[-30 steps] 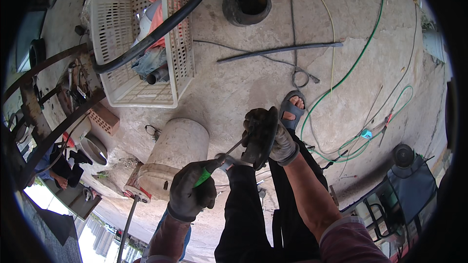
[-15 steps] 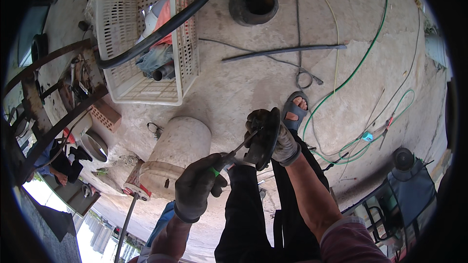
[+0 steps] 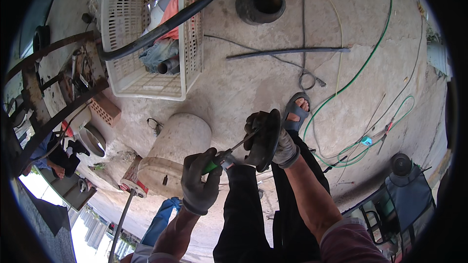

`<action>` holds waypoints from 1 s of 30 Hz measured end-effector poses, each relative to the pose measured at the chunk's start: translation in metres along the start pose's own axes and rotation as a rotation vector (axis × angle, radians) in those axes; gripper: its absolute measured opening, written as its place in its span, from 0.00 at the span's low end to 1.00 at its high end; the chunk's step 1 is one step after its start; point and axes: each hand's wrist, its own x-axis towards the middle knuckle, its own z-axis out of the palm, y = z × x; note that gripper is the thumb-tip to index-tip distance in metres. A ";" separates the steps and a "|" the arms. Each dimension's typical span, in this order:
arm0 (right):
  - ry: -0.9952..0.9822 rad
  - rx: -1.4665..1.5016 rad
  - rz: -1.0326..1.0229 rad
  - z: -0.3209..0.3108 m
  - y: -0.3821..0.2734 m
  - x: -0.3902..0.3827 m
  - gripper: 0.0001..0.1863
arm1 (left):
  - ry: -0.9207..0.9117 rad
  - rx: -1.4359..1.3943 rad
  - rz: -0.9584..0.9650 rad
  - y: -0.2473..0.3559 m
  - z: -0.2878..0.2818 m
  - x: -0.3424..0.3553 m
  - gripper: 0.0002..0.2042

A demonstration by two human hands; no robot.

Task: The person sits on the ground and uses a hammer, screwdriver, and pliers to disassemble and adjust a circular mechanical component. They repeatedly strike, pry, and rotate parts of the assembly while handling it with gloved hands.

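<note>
My left hand [image 3: 200, 180], in a dark glove, grips a screwdriver [image 3: 212, 164] with a green handle. Its metal shaft angles up and right to a black round part [image 3: 265, 141] with a flanged edge, where the tip is hard to make out. My right hand [image 3: 285, 148], also gloved, grips that part from behind and the right, its fingertips mostly hidden. The part is held above my dark-trousered legs, just below my sandalled foot [image 3: 297, 107].
A white crate [image 3: 119, 87] holds cloths and pipe, with a black hose across it. Nearby are a bucket [image 3: 180, 131], black pot [image 3: 258, 12], brick [image 3: 105, 107], rusty frame [image 3: 39, 117] and green hose [image 3: 356, 75]. Another person [image 3: 56, 160] is at far left, near blue fabric [image 3: 158, 219].
The view has shifted, so floor objects sit slightly further right and up. My left hand and screwdriver have moved slightly right; both hands keep their grips.
</note>
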 end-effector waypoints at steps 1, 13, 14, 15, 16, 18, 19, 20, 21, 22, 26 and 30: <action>-0.034 0.008 0.013 -0.002 -0.001 0.000 0.37 | -0.007 -0.005 0.005 -0.002 0.000 0.000 0.23; -0.030 0.022 0.019 -0.004 0.002 0.000 0.41 | -0.054 -0.031 -0.058 0.018 -0.018 -0.005 0.22; -0.028 0.002 0.036 -0.004 0.001 0.000 0.42 | -0.058 -0.011 -0.040 0.022 -0.020 -0.004 0.22; 0.001 -0.016 0.016 -0.003 0.002 0.001 0.44 | -0.047 -0.012 -0.016 0.020 -0.019 -0.004 0.21; -0.008 -0.029 0.021 -0.001 0.001 0.001 0.44 | -0.046 0.012 0.003 0.021 -0.020 -0.004 0.22; -0.027 -0.053 0.030 0.007 -0.005 0.003 0.44 | -0.044 0.059 0.041 0.027 -0.023 0.000 0.22; -0.016 -0.076 0.027 0.010 -0.007 0.003 0.44 | -0.061 0.076 0.026 0.028 -0.024 0.000 0.22; -0.005 -0.098 0.025 0.013 -0.009 0.003 0.44 | -0.077 0.093 0.011 0.028 -0.025 -0.001 0.23; 0.006 -0.121 0.023 0.014 -0.009 0.003 0.44 | -0.094 0.110 -0.004 0.028 -0.027 -0.002 0.23; 0.008 -0.130 0.020 0.012 -0.009 0.004 0.45 | -0.101 0.146 0.007 0.029 -0.029 -0.003 0.24; 0.021 -0.120 0.008 0.009 -0.005 0.004 0.47 | -0.072 0.241 0.052 0.029 -0.040 -0.008 0.25; 0.022 -0.104 0.018 0.009 -0.006 0.006 0.46 | -0.047 0.251 0.022 0.034 -0.052 -0.015 0.24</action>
